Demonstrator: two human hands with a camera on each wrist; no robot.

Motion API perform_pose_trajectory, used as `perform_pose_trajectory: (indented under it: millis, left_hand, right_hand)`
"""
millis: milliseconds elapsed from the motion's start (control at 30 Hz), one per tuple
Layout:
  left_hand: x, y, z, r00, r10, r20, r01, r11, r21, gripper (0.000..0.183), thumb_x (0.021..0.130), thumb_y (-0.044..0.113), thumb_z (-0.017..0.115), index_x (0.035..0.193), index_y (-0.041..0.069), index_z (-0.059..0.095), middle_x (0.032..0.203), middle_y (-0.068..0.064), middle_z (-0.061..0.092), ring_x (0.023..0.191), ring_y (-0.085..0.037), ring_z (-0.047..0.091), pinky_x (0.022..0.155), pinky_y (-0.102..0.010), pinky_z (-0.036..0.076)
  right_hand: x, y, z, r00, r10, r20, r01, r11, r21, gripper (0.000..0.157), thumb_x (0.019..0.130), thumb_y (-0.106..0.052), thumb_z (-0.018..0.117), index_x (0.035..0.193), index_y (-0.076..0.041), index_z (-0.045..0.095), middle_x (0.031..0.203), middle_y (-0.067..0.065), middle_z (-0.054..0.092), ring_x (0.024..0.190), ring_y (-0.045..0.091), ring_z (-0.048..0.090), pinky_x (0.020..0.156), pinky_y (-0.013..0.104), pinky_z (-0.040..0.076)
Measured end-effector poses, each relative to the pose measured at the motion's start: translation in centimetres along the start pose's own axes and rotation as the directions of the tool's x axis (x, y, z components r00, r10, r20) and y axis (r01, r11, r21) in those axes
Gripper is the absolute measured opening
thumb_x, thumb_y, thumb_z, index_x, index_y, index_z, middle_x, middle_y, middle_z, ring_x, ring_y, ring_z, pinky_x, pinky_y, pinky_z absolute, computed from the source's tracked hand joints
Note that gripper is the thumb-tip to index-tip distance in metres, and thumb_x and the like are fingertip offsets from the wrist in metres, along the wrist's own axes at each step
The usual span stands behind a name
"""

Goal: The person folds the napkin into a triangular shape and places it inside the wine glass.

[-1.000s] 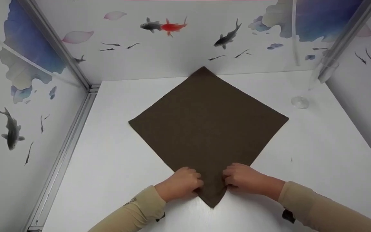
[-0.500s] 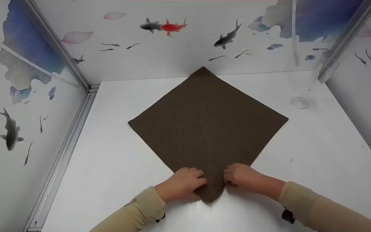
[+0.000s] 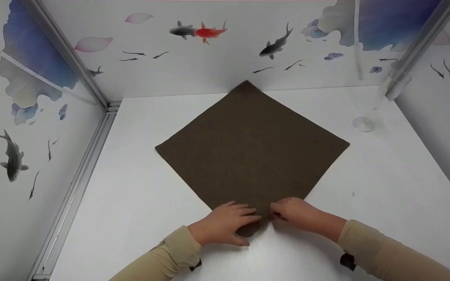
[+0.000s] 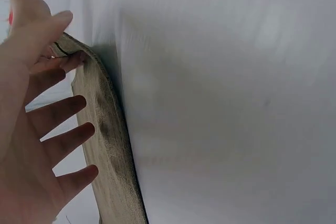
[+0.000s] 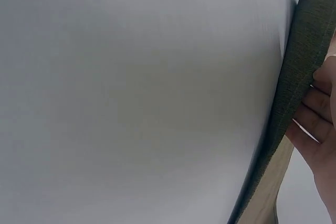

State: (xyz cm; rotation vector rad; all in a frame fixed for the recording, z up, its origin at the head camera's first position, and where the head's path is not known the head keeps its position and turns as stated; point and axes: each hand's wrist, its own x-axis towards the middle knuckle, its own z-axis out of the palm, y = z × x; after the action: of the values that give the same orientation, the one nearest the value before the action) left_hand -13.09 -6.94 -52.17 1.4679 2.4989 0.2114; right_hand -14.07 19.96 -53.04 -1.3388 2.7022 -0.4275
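Observation:
A dark brown cloth napkin (image 3: pixel 248 148) lies spread like a diamond on the white table, one corner pointing at the person. Its near corner is bent up and under, so the tip is out of sight between the hands. Over the left near edge, my left hand (image 3: pixel 227 224) has its fingers spread and fairly straight, thumb apart; the left wrist view shows those fingertips at the cloth's edge (image 4: pixel 107 145). My right hand (image 3: pixel 293 210) pinches the right near edge. In the right wrist view, its thumb and curled fingers (image 5: pixel 315 114) hold the raised fold.
A clear stemmed glass stands at the back right, its round foot (image 3: pixel 363 124) on the table (image 3: pixel 139 168). Walls printed with fish enclose the table at the back and sides. The napkin's far corner reaches the back wall (image 3: pixel 209 78).
The napkin's near corner has drawn back from the person and curled under. My left hand's fingers have opened from a grip and spread, shifting slightly right. My right hand stays nearly in place.

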Motion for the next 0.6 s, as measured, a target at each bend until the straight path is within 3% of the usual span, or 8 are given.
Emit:
perform_pose_trajectory:
  millis: [167, 267, 433, 500, 600]
  left_hand:
    - [0.13, -0.06, 0.01, 0.999, -0.043, -0.008, 0.042, 0.993, -0.114, 0.063, 0.094, 0.048, 0.06, 0.148, 0.022, 0.043, 0.15, 0.002, 0.042, 0.138, -0.018, 0.037, 0.111, -0.045, 0.03]
    - [0.13, -0.13, -0.06, 0.996, -0.088, -0.004, 0.084, 0.963, -0.255, 0.056, 0.098, 0.036, 0.059, 0.149, 0.021, 0.042, 0.15, 0.003, 0.041, 0.138, -0.017, 0.036, 0.112, -0.043, 0.029]
    - [0.16, -0.32, -0.2, 0.99, -0.142, 0.003, 0.126, 0.871, -0.475, 0.042, 0.103, 0.027, 0.05, 0.145, 0.021, 0.048, 0.148, 0.006, 0.044, 0.137, -0.013, 0.038, 0.111, -0.036, 0.031]
    - [0.22, -0.35, -0.27, 0.986, -0.169, -0.011, 0.133, 0.814, -0.565, 0.037, 0.104, 0.025, 0.048, 0.141, 0.02, 0.054, 0.142, 0.007, 0.051, 0.131, -0.009, 0.044, 0.107, -0.032, 0.036]
    - [0.33, -0.34, -0.42, 0.973, -0.227, -0.032, 0.142, 0.706, -0.694, 0.032, 0.105, 0.021, 0.047, 0.133, 0.018, 0.061, 0.131, 0.008, 0.059, 0.12, -0.004, 0.052, 0.098, -0.027, 0.044]
  right_hand:
    - [-0.02, -0.1, -0.23, 0.997, 0.074, 0.008, -0.075, 0.996, 0.053, 0.017, 0.091, -0.01, 0.069, 0.085, -0.013, 0.053, 0.065, -0.006, 0.054, 0.057, 0.004, 0.048, 0.055, 0.023, 0.047]
    - [-0.11, -0.11, -0.29, 0.994, 0.105, 0.006, -0.105, 0.992, 0.066, 0.018, 0.092, -0.012, 0.068, 0.086, -0.013, 0.051, 0.063, -0.006, 0.052, 0.056, 0.004, 0.047, 0.054, 0.023, 0.047]
    - [-0.22, -0.14, -0.51, 0.989, 0.144, -0.02, -0.142, 0.988, 0.053, 0.02, 0.093, -0.012, 0.066, 0.088, -0.013, 0.046, 0.058, -0.008, 0.042, 0.051, 0.004, 0.041, 0.05, 0.021, 0.041]
    - [-0.22, -0.17, -0.67, 0.986, 0.165, -0.017, -0.164, 0.985, 0.049, 0.021, 0.094, -0.013, 0.065, 0.09, -0.013, 0.045, 0.057, -0.009, 0.037, 0.049, 0.004, 0.039, 0.05, 0.021, 0.039]
    - [-0.17, -0.19, -0.96, 0.98, 0.198, -0.001, -0.198, 0.978, 0.064, 0.02, 0.095, -0.015, 0.063, 0.092, -0.013, 0.044, 0.057, -0.009, 0.035, 0.049, 0.005, 0.038, 0.05, 0.021, 0.038]
